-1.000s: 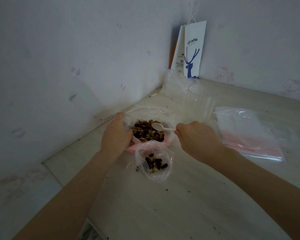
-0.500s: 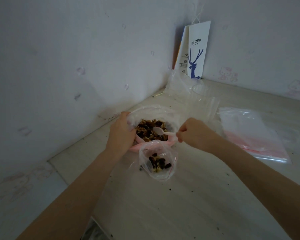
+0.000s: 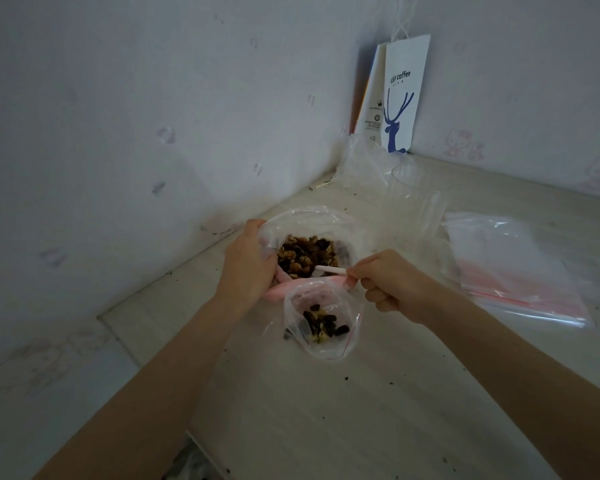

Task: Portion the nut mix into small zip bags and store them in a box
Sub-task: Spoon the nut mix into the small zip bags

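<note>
The table [image 3: 326,410] fills the lower field and is bounded by walls at 9 and 12 o'clock. Dark crumbs are scattered over it.

A paper bag [image 3: 404,95], printed with a blue deer, is leaned upright in the corner at 12 o'clock. Crumpled clear film [image 3: 368,164] is piled just in front of it.

A flat stack of zip bags [image 3: 520,268], with red seal strips, is laid at 3 o'clock from the big bag and apart from it.

The big bag [image 3: 309,220] is placed at the centre with its mouth held open. The nut mix [image 3: 305,254] is exposed inside it.

The left hand [image 3: 246,261] is clamped on the big bag's rim at 9 o'clock, with the fingers curled round the film.

The right hand [image 3: 392,282] is positioned at 4 o'clock from the big bag. The fingers are closed in a pinch on the spoon handle.

The small bag [image 3: 321,320] is set open at 6 o'clock, touching the big bag's pink lower edge. A small portion of nut mix is held in its bottom. Whether it is gripped by either hand cannot be told.

The spoon [image 3: 329,270] is white and is pointed toward 9 o'clock. Its tip is buried in the big bag's mix.
</note>
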